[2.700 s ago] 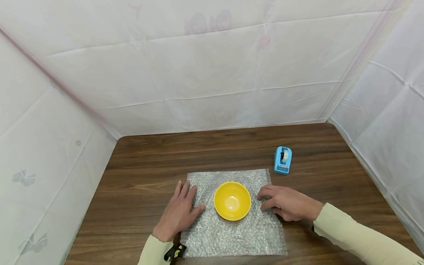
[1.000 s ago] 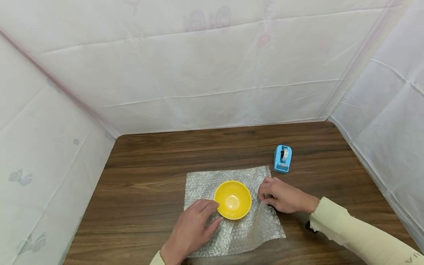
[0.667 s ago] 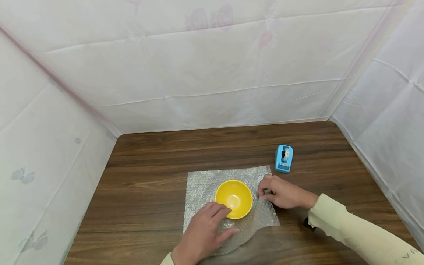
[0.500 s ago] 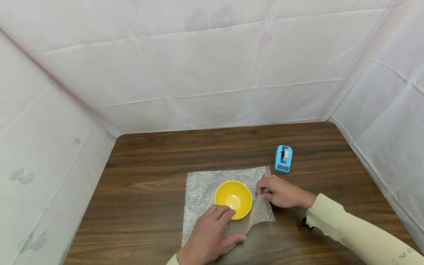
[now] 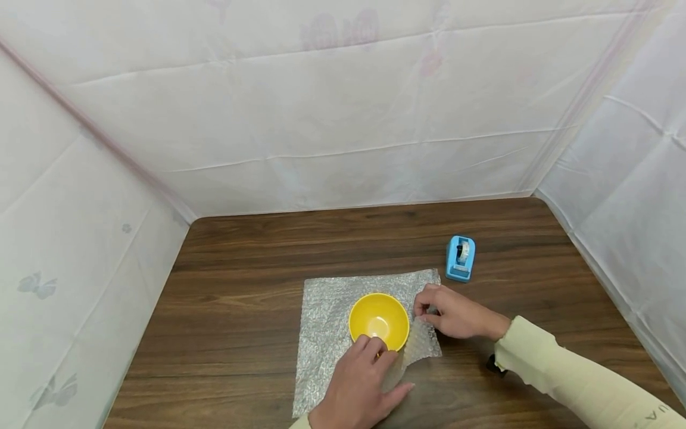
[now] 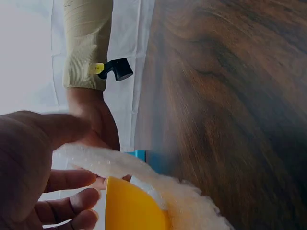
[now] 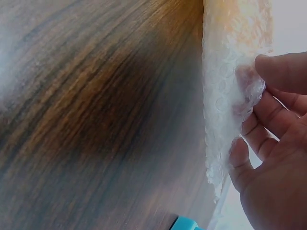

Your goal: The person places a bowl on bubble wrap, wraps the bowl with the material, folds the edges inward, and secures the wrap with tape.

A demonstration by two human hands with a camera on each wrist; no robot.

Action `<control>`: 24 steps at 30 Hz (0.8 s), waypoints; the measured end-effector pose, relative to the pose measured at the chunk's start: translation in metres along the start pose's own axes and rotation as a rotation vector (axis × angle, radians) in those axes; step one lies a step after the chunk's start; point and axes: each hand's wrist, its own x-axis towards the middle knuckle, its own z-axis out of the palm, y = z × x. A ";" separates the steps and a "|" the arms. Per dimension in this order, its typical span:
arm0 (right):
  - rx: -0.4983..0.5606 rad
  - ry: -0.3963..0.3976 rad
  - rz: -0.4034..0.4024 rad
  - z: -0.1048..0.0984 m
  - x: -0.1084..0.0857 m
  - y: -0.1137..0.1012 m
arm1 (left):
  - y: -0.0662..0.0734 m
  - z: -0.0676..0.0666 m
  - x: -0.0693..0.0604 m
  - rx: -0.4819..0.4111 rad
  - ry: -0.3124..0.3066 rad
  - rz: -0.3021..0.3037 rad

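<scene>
A yellow bowl [image 5: 379, 319] stands upright on a sheet of bubble wrap [image 5: 321, 333], seen in the head view. My left hand [image 5: 361, 384] is at the bowl's near side, fingers bent at its rim and thumb held apart; it covers part of the rim and wrap. The left wrist view has the bowl [image 6: 132, 206] just beyond those fingertips, with raised wrap [image 6: 120, 163] beside it. On the right of the bowl, my right hand [image 5: 452, 311] pinches the lifted wrap. Between its thumb and fingers the right wrist view shows the wrap's edge [image 7: 223, 96].
A blue tape dispenser [image 5: 460, 258] with a roll of clear tape stands behind the right hand on the dark wooden table [image 5: 241, 310]. White sheeting [image 5: 321, 119] walls in the back and both sides.
The left hand has moved from the wrap's left edge to the bowl's near side. The right hand has taken hold of the wrap, and its near right part has been lifted toward the bowl.
</scene>
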 end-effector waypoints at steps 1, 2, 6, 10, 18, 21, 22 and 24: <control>0.000 0.001 0.004 0.000 0.000 0.000 | 0.001 0.000 0.000 0.002 0.010 -0.001; 0.001 0.001 0.010 0.000 0.000 -0.001 | 0.001 0.001 0.000 -0.005 0.019 -0.008; 0.012 -0.010 0.028 -0.001 -0.002 -0.001 | 0.002 0.001 0.001 -0.079 0.033 -0.068; 0.031 -0.006 0.025 -0.003 -0.009 0.002 | 0.003 0.000 0.001 -0.181 0.042 -0.144; -0.057 0.057 -0.034 -0.002 -0.012 0.006 | 0.000 0.003 0.001 -0.209 0.143 -0.233; -0.098 0.084 -0.053 -0.002 -0.011 0.009 | 0.001 0.003 -0.001 -0.205 0.152 -0.259; -0.107 0.092 -0.057 -0.002 -0.011 0.010 | 0.001 0.003 -0.001 -0.202 0.158 -0.267; -0.113 0.101 -0.069 -0.002 -0.011 0.011 | 0.001 0.003 -0.002 -0.194 0.171 -0.279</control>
